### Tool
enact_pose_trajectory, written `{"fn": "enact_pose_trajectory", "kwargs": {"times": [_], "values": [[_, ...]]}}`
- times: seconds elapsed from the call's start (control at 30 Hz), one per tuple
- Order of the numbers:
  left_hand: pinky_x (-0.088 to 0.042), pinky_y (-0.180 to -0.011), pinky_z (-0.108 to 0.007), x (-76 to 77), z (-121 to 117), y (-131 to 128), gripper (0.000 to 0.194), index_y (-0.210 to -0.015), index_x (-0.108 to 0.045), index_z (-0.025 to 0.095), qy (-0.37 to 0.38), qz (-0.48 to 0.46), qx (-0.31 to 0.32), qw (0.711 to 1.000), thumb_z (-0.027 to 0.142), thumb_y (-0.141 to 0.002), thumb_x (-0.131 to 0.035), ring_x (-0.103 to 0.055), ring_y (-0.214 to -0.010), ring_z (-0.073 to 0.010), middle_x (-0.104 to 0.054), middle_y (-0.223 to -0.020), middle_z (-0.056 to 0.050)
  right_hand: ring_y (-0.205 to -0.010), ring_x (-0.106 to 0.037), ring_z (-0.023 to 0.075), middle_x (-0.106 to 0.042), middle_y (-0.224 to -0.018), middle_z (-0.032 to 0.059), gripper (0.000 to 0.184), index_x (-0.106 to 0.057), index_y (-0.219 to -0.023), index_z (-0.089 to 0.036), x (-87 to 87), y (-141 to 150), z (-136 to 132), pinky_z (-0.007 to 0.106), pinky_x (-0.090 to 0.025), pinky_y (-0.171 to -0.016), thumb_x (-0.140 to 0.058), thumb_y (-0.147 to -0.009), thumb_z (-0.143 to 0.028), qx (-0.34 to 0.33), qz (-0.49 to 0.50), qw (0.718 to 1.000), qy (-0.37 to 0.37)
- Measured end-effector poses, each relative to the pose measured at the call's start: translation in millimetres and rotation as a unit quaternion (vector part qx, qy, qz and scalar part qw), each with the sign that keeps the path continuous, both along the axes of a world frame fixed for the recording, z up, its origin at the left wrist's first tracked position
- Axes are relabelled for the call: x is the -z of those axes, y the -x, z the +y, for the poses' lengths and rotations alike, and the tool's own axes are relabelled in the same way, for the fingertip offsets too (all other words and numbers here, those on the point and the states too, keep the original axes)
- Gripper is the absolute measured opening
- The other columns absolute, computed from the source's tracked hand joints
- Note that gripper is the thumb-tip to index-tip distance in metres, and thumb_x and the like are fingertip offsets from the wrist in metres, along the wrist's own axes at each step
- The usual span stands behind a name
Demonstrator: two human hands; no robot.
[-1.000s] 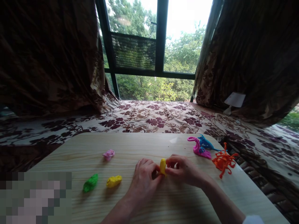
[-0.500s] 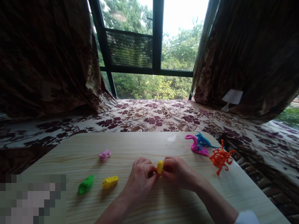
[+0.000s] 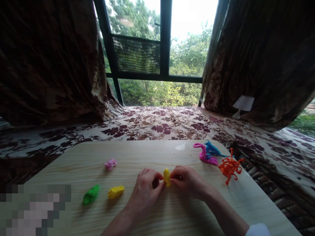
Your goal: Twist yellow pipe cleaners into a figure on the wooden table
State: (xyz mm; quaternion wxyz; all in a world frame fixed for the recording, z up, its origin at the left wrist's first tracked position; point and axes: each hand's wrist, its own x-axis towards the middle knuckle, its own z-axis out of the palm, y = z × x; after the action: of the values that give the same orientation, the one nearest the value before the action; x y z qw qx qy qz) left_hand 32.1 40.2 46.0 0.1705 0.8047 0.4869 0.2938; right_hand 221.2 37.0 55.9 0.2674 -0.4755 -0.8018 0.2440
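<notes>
Between my two hands a small piece of yellow modelling clay [image 3: 167, 177] stands upright, low over the table. My left hand [image 3: 148, 184] has its thumb and fingers closed on the left side of it. From the right, my right hand [image 3: 186, 180] pinches the same piece with its fingertips. To the left of my hands lie a second yellow lump of clay [image 3: 115, 192], a green lump [image 3: 91, 194] and a small pink lump [image 3: 110, 164].
A light wooden table [image 3: 137, 152] carries everything. At its right side sit a magenta clay figure [image 3: 204, 156], a blue clay figure [image 3: 213, 149] and an orange many-armed clay figure [image 3: 230, 167]. Beyond are a flowered cloth [image 3: 162, 123] and a small white lamp [image 3: 243, 103].
The yellow piece between my fingertips looks slightly taller and narrower. My hands keep nearly the same place, with the fingers shifted a little around it.
</notes>
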Motion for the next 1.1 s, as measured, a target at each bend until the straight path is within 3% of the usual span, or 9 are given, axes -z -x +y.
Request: {"fn": "enact_pose_trajectory", "kwargs": {"times": [0.2,0.4,0.8,0.93,1.1], "values": [[-0.036,-0.075,-0.031,-2.6,-0.5,0.1,0.009,-0.078,-0.062,0.024,-0.004,0.018,0.029,0.999,0.028,-0.074,-0.056,-0.049,-0.076,-0.0175,-0.056,-0.069,0.000,-0.056,-0.048,0.0076,-0.057,-0.064,-0.0036,0.009,-0.062,-0.068,-0.018,4.1,3.6,-0.2,0.018,-0.031,-0.049,-0.057,-0.074,-0.022,0.025,-0.018,0.999,-0.012],[-0.035,-0.075,-0.031,-1.2,-0.6,-0.3,0.009,-0.070,-0.060,0.022,-0.012,0.015,0.016,1.000,0.027,-0.074,-0.054,-0.049,-0.074,-0.0171,-0.055,-0.064,0.001,-0.055,-0.048,0.0075,-0.058,-0.063,-0.0047,0.010,-0.064,-0.077,-0.021,4.2,2.0,0.1,0.018,-0.030,-0.048,-0.055,-0.076,-0.023,0.025,-0.003,1.000,0.013],[-0.034,-0.076,-0.032,-2.5,4.3,-6.4,0.014,-0.059,-0.053,0.020,-0.009,0.043,0.040,0.998,0.020,-0.072,-0.053,-0.048,-0.073,-0.0166,-0.055,-0.063,0.001,-0.049,-0.042,0.0072,-0.052,-0.050,-0.0043,0.015,-0.055,-0.053,-0.017,7.0,12.5,4.7,0.021,-0.023,-0.046,-0.055,-0.069,-0.019,0.064,-0.091,0.993,-0.040],[-0.035,-0.077,-0.031,-5.2,1.7,-2.5,0.009,-0.066,-0.056,0.020,0.009,0.017,0.029,0.999,0.021,-0.074,-0.051,-0.049,-0.077,-0.0174,-0.056,-0.068,0.000,-0.052,-0.046,0.0081,-0.056,-0.056,-0.0030,0.011,-0.061,-0.060,-0.017,6.0,10.7,1.4,0.020,-0.027,-0.048,-0.055,-0.069,-0.017,0.075,-0.060,0.995,-0.018],[-0.038,-0.075,-0.029,-8.6,-0.6,2.6,0.016,-0.088,-0.060,0.024,0.061,-0.047,0.045,0.996,0.029,-0.075,-0.054,-0.052,-0.079,-0.0172,-0.058,-0.076,0.000,-0.058,-0.052,0.0095,-0.061,-0.068,-0.0019,0.015,-0.068,-0.077,-0.020,-0.7,1.6,-2.3,0.018,-0.033,-0.050,-0.052,-0.075,-0.018,-0.004,0.021,0.999,0.048]]}}
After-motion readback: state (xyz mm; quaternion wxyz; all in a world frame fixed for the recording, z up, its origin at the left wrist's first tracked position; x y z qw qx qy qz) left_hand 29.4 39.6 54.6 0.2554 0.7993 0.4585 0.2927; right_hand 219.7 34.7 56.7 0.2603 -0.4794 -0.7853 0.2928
